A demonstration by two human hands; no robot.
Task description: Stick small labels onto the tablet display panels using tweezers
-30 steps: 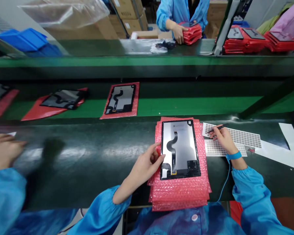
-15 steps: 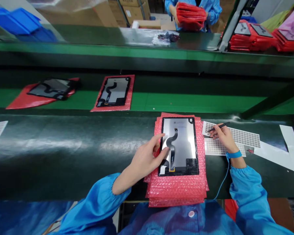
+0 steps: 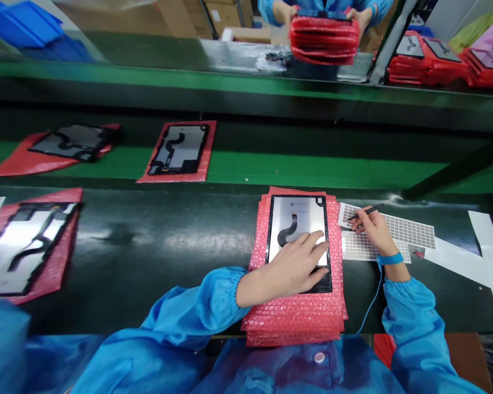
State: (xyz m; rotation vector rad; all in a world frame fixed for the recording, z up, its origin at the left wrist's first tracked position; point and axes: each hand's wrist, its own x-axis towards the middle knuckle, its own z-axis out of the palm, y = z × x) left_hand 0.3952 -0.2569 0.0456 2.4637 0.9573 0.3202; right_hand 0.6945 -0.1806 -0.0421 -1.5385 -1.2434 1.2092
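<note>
A silver display panel (image 3: 299, 219) with a black curved flex cable lies face down on a stack of pink bubble-wrap sheets (image 3: 296, 317) at the near edge of the dark bench. My left hand (image 3: 293, 268) lies flat on the panel's lower half, fingers stretched out. My right hand (image 3: 372, 230) pinches black tweezers (image 3: 365, 211) whose tips rest on a sheet of small white labels (image 3: 411, 230). A blue wrist strap with a cord circles my right wrist.
Two more panels on red sheets (image 3: 176, 150) ride the green conveyor (image 3: 312, 169). Another panel on bubble wrap (image 3: 24, 249) lies at the left, by a neighbour's blue sleeve. Across the line a person holds a red stack (image 3: 324, 38). White backing paper (image 3: 468, 257) lies right.
My left hand slid from the panel's left edge onto its lower half. A panel on bubble wrap appeared at the left. The person opposite lifted the red stack.
</note>
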